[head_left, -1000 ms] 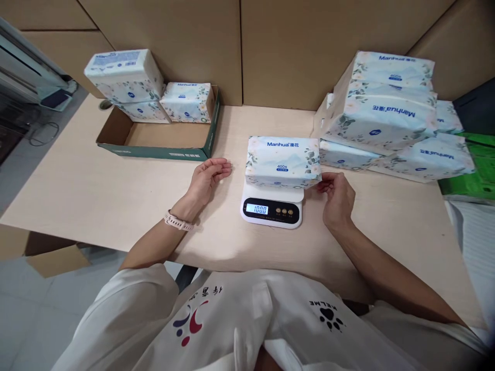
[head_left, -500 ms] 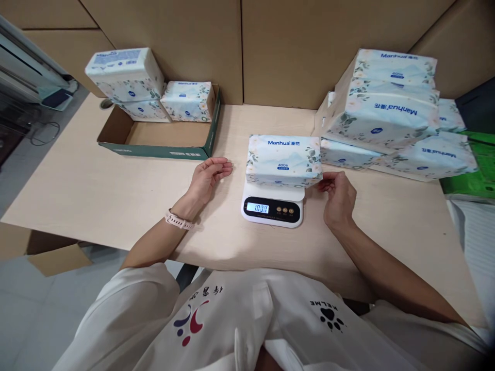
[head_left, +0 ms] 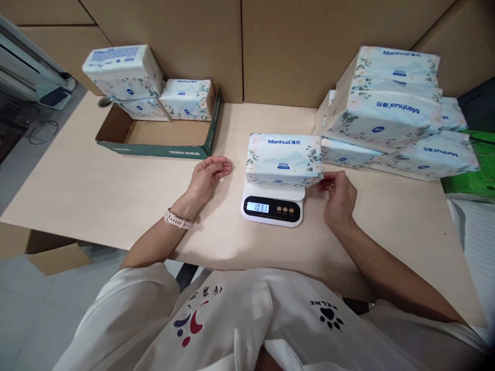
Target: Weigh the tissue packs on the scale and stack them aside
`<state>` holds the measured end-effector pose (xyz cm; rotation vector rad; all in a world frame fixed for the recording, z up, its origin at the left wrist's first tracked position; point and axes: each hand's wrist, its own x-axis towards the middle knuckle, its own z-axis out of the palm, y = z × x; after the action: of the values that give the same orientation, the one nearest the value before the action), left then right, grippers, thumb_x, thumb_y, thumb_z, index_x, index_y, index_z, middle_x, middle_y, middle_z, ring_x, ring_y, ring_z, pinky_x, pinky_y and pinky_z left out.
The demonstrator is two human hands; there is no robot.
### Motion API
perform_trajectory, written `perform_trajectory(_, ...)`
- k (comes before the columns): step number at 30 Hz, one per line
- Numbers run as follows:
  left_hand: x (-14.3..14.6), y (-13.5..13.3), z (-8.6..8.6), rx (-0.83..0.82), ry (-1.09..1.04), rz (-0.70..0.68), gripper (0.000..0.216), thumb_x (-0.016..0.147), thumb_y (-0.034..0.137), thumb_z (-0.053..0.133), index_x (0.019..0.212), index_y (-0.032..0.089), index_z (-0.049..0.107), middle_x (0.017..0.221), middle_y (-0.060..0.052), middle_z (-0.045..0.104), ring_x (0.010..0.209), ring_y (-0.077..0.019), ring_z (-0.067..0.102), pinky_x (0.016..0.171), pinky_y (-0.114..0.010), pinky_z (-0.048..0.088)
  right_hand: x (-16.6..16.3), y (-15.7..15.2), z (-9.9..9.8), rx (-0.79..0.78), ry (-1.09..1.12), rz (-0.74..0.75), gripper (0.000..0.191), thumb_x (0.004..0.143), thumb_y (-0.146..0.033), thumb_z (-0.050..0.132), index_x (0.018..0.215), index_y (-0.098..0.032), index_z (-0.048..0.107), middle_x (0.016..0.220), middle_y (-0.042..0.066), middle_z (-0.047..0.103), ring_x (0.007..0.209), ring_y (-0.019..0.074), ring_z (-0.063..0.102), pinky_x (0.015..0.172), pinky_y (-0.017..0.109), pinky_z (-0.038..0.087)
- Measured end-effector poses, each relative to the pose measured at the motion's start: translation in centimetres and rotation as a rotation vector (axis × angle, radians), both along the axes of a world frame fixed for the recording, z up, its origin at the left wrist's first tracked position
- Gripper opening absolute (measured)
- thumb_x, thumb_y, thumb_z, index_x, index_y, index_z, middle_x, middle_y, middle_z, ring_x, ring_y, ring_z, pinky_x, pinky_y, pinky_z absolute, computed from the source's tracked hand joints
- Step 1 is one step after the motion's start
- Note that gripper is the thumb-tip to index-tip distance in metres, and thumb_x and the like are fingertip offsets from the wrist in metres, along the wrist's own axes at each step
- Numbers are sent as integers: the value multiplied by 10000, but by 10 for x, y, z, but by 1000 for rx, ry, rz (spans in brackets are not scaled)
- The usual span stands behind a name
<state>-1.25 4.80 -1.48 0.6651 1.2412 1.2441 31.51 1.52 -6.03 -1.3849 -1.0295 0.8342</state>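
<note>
On the table (head_left: pixel 96 190), tissue pack (head_left: pixel 284 159) sits on scale (head_left: pixel 273 208). Right hand (head_left: pixel 338 198) half-curled, fingertips touching pack's right end, no grip. Left hand (head_left: pixel 204 178) loosely curled, empty, resting nearby.

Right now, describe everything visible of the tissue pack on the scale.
The tissue pack is a soft rectangular block in glossy plastic wrap, white and pale blue with leaf and flower prints at the ends. "Manhua" is printed on top and "400" on the front. It lies flat, long side toward the person, on the scale, overhanging its platform on both sides. The right hand has fingertips at its lower right corner, apparently touching; the left hand rests apart on the table.
</note>
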Motion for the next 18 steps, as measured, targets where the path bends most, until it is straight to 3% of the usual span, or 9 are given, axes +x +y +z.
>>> perform_trajectory(18,-1,2,-2,-4,16,-15,41,842,105,739,848,132,770,901,-101,811,869,-159,766,927,-308,608,-4,0,2,-1,-35,-9,618,1019,-722,464,829,-205,743,866,54,728,772,187,608,797,386,491)
